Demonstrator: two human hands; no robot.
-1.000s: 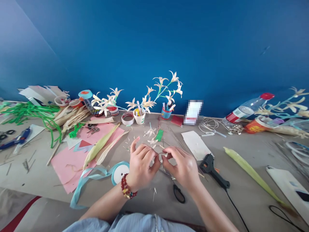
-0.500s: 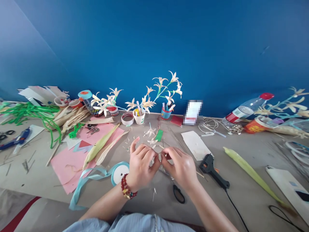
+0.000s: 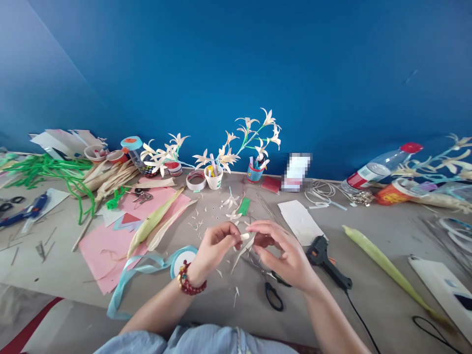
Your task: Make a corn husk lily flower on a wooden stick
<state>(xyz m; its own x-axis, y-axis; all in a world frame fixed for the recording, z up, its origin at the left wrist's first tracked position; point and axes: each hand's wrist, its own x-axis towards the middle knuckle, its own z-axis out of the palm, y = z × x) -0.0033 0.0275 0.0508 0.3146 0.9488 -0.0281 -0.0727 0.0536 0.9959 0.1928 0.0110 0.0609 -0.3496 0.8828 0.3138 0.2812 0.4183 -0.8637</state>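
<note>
Pale husk strip [image 3: 241, 247] now hangs free between the hands, which have drawn apart since a moment ago; the left hand [image 3: 214, 248] pinches its top end, the right hand [image 3: 283, 250] curls loosely beside it above the scissors [image 3: 271, 287].
</note>
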